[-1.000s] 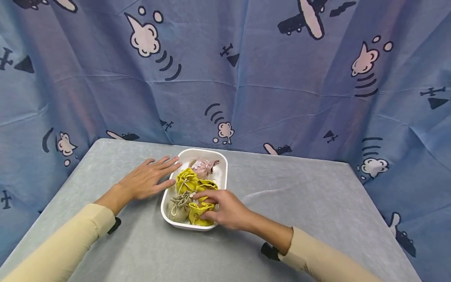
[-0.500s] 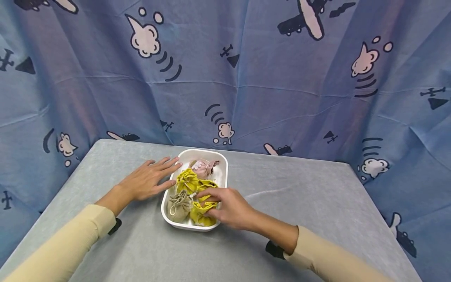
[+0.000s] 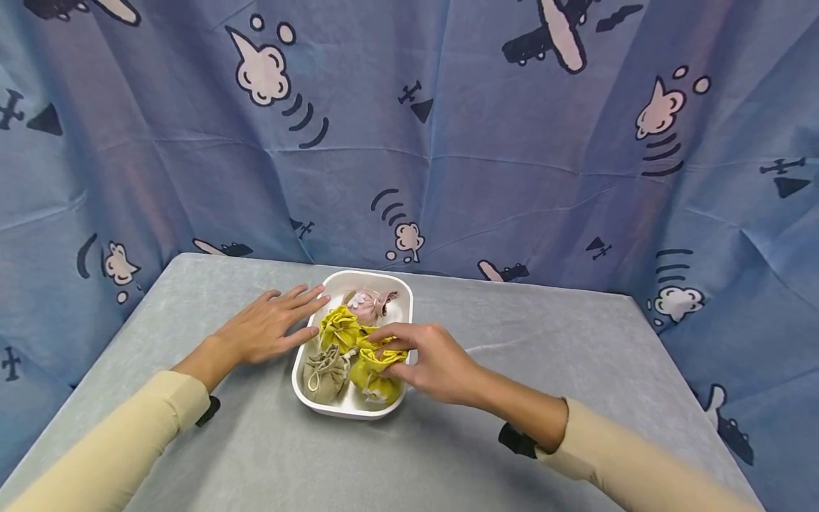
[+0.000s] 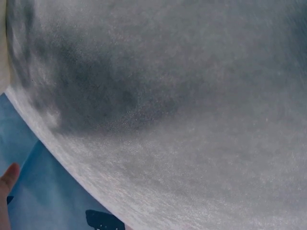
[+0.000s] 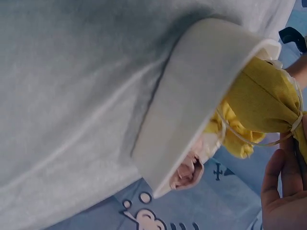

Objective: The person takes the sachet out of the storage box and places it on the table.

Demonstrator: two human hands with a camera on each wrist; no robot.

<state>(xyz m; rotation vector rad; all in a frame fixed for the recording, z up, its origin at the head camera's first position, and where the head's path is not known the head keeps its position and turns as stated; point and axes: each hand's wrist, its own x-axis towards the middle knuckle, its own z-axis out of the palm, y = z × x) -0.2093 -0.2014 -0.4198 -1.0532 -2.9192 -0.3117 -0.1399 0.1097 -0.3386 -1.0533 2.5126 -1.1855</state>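
Now right hand (image 3: pixel 435 363) — fingers pinched on yellow pouch (image 3: pixel 374 370) — over white tray (image 3: pixel 348 409).

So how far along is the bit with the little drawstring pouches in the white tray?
Early on, it seems. Nothing lies outside the white tray yet. In hand: the right hand pinches one yellow pouch at its gathered neck, while the left hand rests flat on the table against the tray's side. Left in the tray: another yellow pouch, a beige pouch and a pink pouch.
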